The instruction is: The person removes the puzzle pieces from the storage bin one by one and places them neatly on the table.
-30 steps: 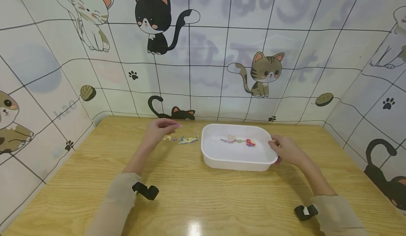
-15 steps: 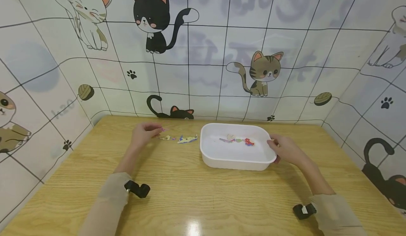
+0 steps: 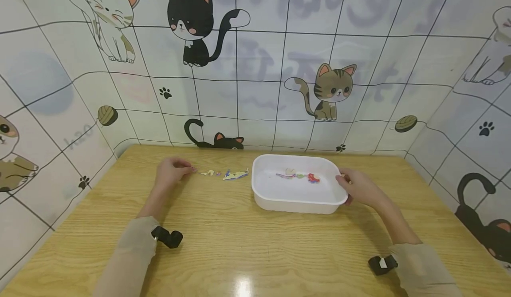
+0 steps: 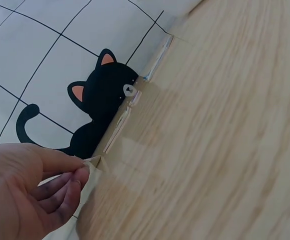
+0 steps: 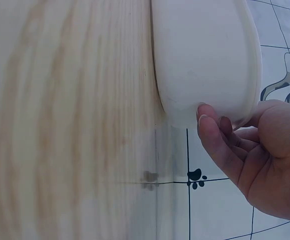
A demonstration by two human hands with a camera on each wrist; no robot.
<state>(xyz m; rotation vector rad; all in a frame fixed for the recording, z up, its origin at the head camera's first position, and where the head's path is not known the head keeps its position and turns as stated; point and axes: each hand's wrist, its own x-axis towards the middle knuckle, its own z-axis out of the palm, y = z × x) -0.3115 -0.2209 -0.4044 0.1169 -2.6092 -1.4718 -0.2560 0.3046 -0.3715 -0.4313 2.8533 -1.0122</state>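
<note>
My left hand [image 3: 170,172] pinches a small flat piece [image 4: 93,158] between thumb and fingertips, low over the table at the left end of a row. The fingers mostly cover this piece. Beside it in the row lie a cream flat cutout [image 3: 208,172], a tiny purple one [image 3: 218,173] and a longer yellow-and-blue one [image 3: 236,175]. With curled fingers and thumb, my right hand [image 3: 358,186] grips the right rim of a white plastic tub [image 3: 299,206]. Inside the tub lie several flat cutouts, among them a red one [image 3: 313,178] and a pale green one [image 3: 300,176].
The wooden table [image 3: 255,248] meets a wall [image 3: 263,110] with printed cats and grid lines close behind the row and the tub. Side walls stand at left and right. A black wrist camera [image 3: 167,237] sits on the left sleeve, another [image 3: 382,265] on the right.
My left hand has moved left and down with the pinched pink-purple piece, from above the row to its left end. The right hand and the tub have stayed put.
</note>
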